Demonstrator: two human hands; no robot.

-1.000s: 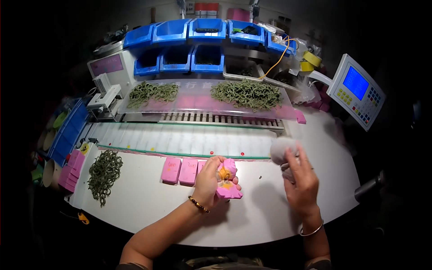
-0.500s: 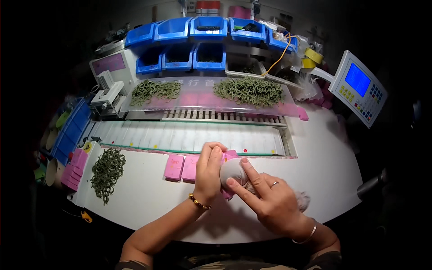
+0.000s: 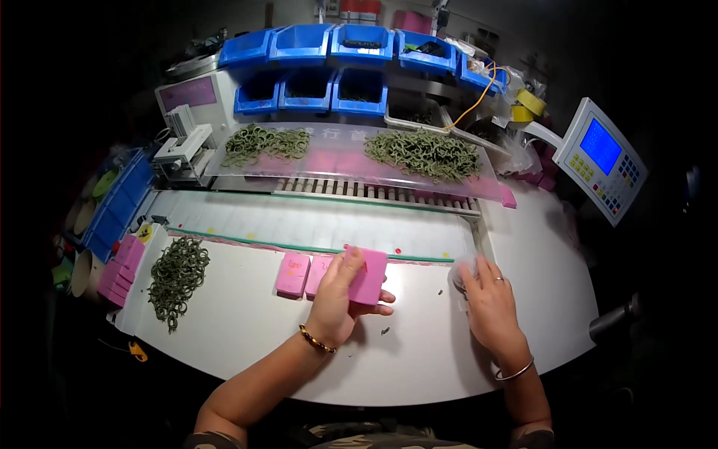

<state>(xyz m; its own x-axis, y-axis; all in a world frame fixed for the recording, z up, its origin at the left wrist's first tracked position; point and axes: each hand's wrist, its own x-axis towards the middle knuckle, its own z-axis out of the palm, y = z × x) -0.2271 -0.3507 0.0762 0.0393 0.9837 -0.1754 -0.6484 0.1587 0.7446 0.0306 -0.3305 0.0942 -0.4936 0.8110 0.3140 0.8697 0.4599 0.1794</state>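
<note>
My left hand [image 3: 333,305] grips a flat pink packet [image 3: 368,276], thumb on its near face and fingers behind it. Two upright-looking pink packets [image 3: 292,274] stand just left of that hand, the second one partly hidden by it. Off to the right, the fingers of my right hand [image 3: 493,307] are closed round a pale, roundish, translucent thing [image 3: 464,271] at the table surface; its kind cannot be made out under the hand. Small dark bits [image 3: 385,330] lie on the white table between my hands.
Green curled pieces lie in a heap [image 3: 178,280] at the left and in two heaps [image 3: 422,155] on a clear sheet behind. A long white conveyor strip [image 3: 321,221] crosses the table. Blue bins [image 3: 301,43] stand at the back; a control panel [image 3: 602,153] is at the right.
My right hand has moved away to the right with the pale thing, off the pink packet. The packet, crumpled before, now shows a flat, smooth face in my left hand. The view shifted slightly.
</note>
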